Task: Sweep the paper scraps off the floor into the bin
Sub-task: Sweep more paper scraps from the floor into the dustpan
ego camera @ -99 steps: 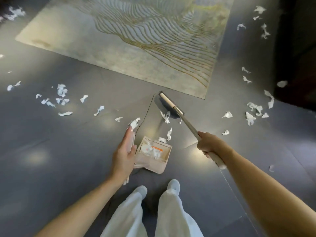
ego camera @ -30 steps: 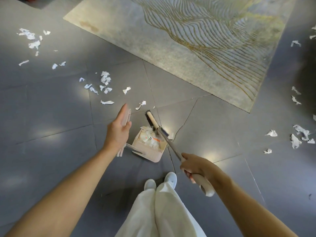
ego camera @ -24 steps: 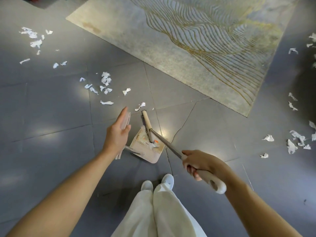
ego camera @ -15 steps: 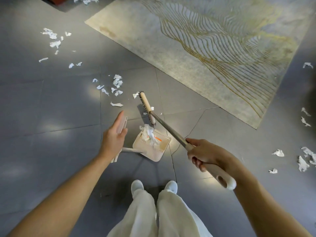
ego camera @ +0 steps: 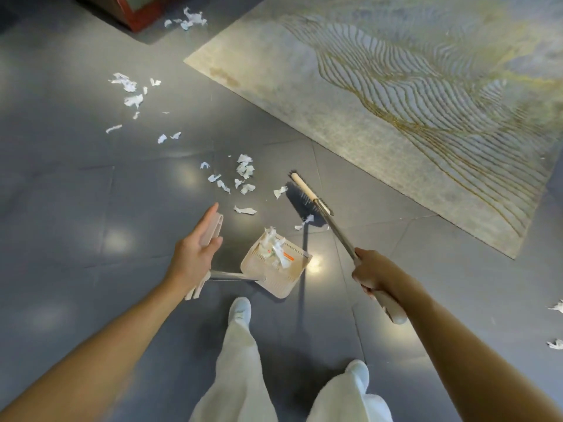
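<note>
**Dustpan's heaped up and there's loads left – stuff I'm worrying about**

The left hand (ego camera: pixel 195 254) is holding the upright grip of the long-handled dustpan (ego camera: pixel 283 284), fingers lying straight and pressed together along it, thumb clamping from the side. The right hand (ego camera: pixel 376 274) is wrapping its fingers round the broom (ego camera: pixel 307 191) shaft. The brush head is sitting at or just above the floor (ego camera: pixel 91 208) (can't tell which), just past the pan's mouth. One loose scrap (ego camera: pixel 306 222) is lying between them.

What's bugging me: the pan is already carrying a fluffy heap of paper scraps (ego camera: pixel 274 248) that's poking above its rim. A fast flick of the broom or a tilt of the pan is going to be puffing them right back out.

That flat-fingers-plus-thumb hold is looking a bit loose too, so the pan could be swivelling once the bristles are pushing on its lip.

The nearest cluster (ego camera: pixel 243 178) is lying left of the brush. More bits are sitting further left (ego camera: pixel 128 89), by the red-brown furniture (ego camera: pixel 137 16) and out at the right edge (ego camera: pixel 556 307).

Sweeping hard is going to be scattering light paper rather than gathering it. Anything getting shoved toward the rug (ego camera: pixel 396 117) could be snagging on its edge.

No bin is showing anywhere, so that overfull pan is probably getting carried a fair way.
</note>
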{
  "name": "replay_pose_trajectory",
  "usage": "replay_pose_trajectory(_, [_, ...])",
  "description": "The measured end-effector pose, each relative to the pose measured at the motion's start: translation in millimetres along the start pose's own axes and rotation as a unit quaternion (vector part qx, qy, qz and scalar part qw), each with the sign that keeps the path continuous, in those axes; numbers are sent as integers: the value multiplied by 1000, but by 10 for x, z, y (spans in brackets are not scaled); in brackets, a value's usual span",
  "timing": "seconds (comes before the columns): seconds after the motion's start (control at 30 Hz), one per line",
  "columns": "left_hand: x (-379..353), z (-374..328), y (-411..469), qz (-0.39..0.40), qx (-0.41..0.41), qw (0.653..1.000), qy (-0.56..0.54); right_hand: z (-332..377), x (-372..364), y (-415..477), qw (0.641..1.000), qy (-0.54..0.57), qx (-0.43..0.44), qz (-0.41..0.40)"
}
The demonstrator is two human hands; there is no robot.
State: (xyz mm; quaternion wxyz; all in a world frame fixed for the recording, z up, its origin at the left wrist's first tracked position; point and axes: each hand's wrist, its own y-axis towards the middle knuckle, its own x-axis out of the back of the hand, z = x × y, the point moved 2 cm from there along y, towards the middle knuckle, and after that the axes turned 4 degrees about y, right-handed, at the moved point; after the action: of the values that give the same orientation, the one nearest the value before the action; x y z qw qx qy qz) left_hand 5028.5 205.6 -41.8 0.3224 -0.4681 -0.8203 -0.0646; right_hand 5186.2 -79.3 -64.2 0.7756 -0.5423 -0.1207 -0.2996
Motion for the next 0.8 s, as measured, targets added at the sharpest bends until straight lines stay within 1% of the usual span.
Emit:
replay_pose_trajectory(0.1, [391,204,344,52,-10,998,16,327,-323,236,999,-4,-32,-15])
replay_pose_trajectory(0.2, [651,366,649,93,-20,995,40,556,-641,298,998,12,-65,4])
replay_pose_trajectory(0.33, [893,555,927,119,-36,989,82,774,-1072,122,994,38,-92,31])
replay_pose_trajectory(0.37, [940,593,954,122,-45,987,89,838,-1194,67,992,61,-97,42])
replay_pose_trajectory(0.43, [1027,669,969,125,-59,985,99,1005,-1440,-50,981,141,-115,73])
replay_pose_trajectory(0.5, [1100,735,960,126,-72,984,100,1119,-1635,-107,959,237,-125,86])
replay_pose_trajectory(0.57, [1172,788,931,128,-79,983,108,1164,-1717,-161,936,316,-129,79])
replay_pose_trajectory(0.67, [1286,854,907,119,-87,982,116,1141,-1746,-275,923,357,-133,57])
replay_pose_trajectory(0.73, [1361,874,852,109,-102,982,113,1125,-1778,-411,905,400,-140,42])
replay_pose_trajectory(0.8, [1419,878,802,103,-108,984,99,1129,-1788,-509,900,413,-135,27])
